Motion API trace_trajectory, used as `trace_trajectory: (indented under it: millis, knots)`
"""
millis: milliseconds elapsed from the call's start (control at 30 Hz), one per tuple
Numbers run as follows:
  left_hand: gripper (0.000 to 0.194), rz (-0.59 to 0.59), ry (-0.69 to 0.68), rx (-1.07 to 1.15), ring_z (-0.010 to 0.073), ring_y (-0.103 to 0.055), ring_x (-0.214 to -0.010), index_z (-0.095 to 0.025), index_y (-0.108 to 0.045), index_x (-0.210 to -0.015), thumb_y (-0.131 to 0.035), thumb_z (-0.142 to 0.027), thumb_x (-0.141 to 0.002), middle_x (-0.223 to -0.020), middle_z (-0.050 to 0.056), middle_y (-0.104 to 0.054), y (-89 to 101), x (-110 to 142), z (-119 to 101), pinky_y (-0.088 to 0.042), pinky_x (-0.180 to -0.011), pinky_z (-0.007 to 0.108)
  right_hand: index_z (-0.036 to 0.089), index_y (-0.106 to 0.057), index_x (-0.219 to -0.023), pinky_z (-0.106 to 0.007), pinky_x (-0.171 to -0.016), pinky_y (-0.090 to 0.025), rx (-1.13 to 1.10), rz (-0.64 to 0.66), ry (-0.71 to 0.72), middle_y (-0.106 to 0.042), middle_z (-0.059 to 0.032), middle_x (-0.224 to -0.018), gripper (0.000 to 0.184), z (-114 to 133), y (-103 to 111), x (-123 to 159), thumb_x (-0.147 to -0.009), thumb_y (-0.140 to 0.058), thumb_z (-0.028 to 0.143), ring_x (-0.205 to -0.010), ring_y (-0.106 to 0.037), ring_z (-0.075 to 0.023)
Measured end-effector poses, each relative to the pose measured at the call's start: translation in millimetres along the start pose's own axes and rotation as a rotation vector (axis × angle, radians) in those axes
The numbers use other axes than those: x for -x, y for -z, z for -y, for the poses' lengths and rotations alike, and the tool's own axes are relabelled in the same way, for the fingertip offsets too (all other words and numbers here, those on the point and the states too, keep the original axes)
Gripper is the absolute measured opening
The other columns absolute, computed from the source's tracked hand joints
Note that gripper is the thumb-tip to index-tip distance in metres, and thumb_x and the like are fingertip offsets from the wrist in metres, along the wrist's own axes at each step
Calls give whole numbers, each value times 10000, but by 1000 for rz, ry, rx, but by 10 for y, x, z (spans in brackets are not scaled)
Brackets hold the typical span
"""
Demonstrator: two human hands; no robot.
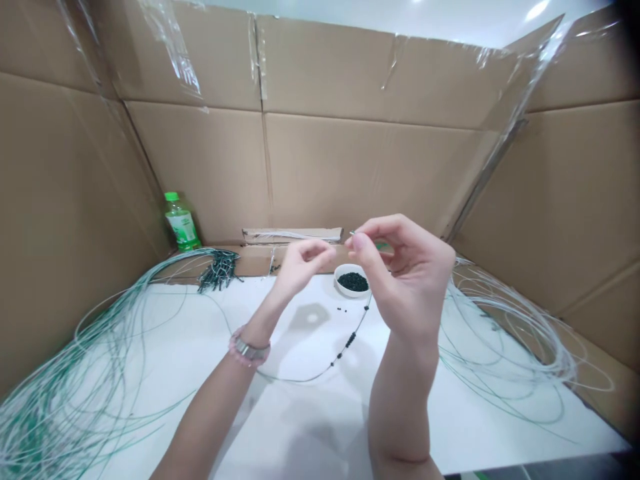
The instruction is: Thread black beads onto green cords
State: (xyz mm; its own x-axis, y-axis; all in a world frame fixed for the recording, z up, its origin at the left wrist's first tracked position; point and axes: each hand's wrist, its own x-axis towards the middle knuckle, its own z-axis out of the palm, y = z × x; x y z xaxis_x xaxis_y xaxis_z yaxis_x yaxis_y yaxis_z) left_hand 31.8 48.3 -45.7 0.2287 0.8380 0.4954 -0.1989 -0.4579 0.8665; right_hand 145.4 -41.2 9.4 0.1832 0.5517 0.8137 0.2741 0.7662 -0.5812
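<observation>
Two hands rise over a white work surface [300, 427]. The right hand [407, 277] pinches a thin wire tip [352, 233] between thumb and forefinger, while the left hand [303, 267] curls loosely, whether around anything cannot be told. A strung cord [305, 379] with black beads [350, 340] trails below them, near a white bowl [353, 293] of more beads. Bundled green-white cords [75, 393] sprawl to the left, before cardboard walls [340, 173] and a green-capped bottle [181, 223].

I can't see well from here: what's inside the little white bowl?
The white bowl holds a heap of small black beads. They cover its bottom, which cannot be seen.
</observation>
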Motion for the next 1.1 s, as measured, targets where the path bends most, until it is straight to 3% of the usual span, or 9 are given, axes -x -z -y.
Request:
trace_trajectory:
  millis: [67, 167, 300, 533, 1100]
  knots:
    - [244, -31, -56, 173, 51, -524, -555, -142, -633, -712, -709, -372, -741, -620, -23, -590, 76, 52, -152, -455, -545, 157, 186, -618, -777, -167, -590, -549, -12, 9, 20, -668, -2, -812, 93, 20, -22, 19, -799, -591, 99, -777, -647, -104]
    - [192, -44, -119, 478, 22, -528, -552, -158, -641, -688, -733, -322, -728, -608, -40, -585, 108, 176, -407, -450, -540, 104, 186, -617, -783, -170, -630, -569, -24, 37, 44, -690, -15, -916, 110, 41, -91, 54, -793, -592, 79, -896, -661, -125]
    - [180, 28, -98, 619, 12, -550, -556, -164, -656, -691, -723, -323, -741, -628, -41, -600, 48, 291, -577, -475, -554, 85, 180, -621, -792, -183, -665, -584, -55, 68, 60, -690, -12, -932, 94, 61, -212, 102, -791, -605, 87, -892, -667, -121]
    - [138, 83, -112, 642, -1, -535, -515, -166, -671, -690, -701, -274, -771, -576, -46, -601, 15, 317, -614, -474, -542, 76, 193, -626, -811, -242, -682, -600, -35, 54, 107, -694, -12, -925, 143, 92, -267, 144, -771, -609, 56, -827, -668, -127]
    - [113, 37, -236, 397, 25, -561, -560, -194, -664, -710, -679, -272, -790, -620, -39, -616, 63, 330, -577, -491, -565, 105, 196, -638, -807, -235, -663, -607, 9, 88, 143, -708, -2, -922, 191, 115, -210, 136, -743, -618, 18, -823, -674, -132]
